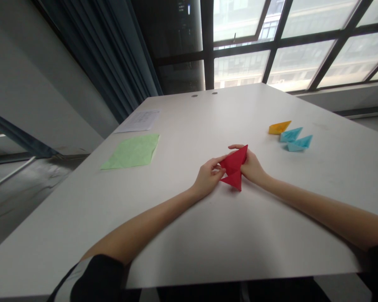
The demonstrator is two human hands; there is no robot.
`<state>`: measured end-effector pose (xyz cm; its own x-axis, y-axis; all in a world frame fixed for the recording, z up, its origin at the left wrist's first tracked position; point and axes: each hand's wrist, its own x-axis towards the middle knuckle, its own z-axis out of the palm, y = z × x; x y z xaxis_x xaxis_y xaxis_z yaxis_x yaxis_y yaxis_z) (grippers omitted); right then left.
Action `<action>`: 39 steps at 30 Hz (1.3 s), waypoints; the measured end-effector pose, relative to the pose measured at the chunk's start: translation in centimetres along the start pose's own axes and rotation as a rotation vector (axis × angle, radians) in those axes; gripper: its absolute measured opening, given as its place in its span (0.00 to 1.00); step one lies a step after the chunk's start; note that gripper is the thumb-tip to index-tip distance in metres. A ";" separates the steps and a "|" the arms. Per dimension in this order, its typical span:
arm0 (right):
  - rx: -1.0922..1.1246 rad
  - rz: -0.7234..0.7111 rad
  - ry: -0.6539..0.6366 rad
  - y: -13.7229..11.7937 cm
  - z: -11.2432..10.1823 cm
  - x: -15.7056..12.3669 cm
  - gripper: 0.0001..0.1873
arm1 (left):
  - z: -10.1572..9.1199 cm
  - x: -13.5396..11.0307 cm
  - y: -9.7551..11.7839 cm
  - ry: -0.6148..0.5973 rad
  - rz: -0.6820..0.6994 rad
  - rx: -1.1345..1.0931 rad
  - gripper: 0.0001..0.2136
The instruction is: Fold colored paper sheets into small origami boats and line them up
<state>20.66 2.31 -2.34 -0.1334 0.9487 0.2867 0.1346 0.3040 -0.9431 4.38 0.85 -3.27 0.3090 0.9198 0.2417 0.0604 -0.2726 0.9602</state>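
A piece of red folded paper [234,162] is held between my two hands, just above the white table. It has sharp points at the top right and at the bottom. My left hand [208,175] pinches its left edge between thumb and fingers. On the other side, my right hand [252,167] grips the paper from behind, and some of its fingers are hidden by the red sheet. Under the lower point a faint shadow falls on the tabletop.
Right of my hands lie a yellow folded paper boat [279,128] and two light blue ones [291,134], [300,144]. Green paper sheets [132,152] and a printed white sheet [139,121] lie at the left of the table [189,235]. Windows and a blue curtain [103,50] stand beyond.
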 end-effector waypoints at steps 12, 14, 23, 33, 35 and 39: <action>0.132 0.038 -0.108 0.3 0.1 -0.1 0.30 | 0.1 0.0 0.0 -0.062 0.000 -0.071 0.17; 0.099 0.041 -0.091 0.5 0.0 -0.1 0.28 | 0.2 0.0 -0.1 -0.088 -0.002 -0.069 0.18; -0.031 0.048 -0.235 0.5 -0.4 0.0 0.35 | -0.1 0.1 0.0 -0.115 0.014 0.008 0.17; -0.280 0.003 -0.131 0.3 -0.4 -0.3 0.21 | 0.2 0.1 0.4 -0.158 0.055 0.016 0.16; -0.301 0.008 -0.089 0.3 -0.5 -0.1 0.20 | 0.0 0.1 0.6 -0.089 0.086 0.091 0.16; -0.309 0.026 -0.008 0.4 -1.0 0.3 0.19 | -0.4 0.2 2.0 0.124 0.209 0.382 0.19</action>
<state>21.67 2.78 -2.46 -0.1340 0.9560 0.2608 0.4305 0.2932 -0.8536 4.14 0.61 -1.24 0.2373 0.8546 0.4618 0.3619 -0.5189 0.7744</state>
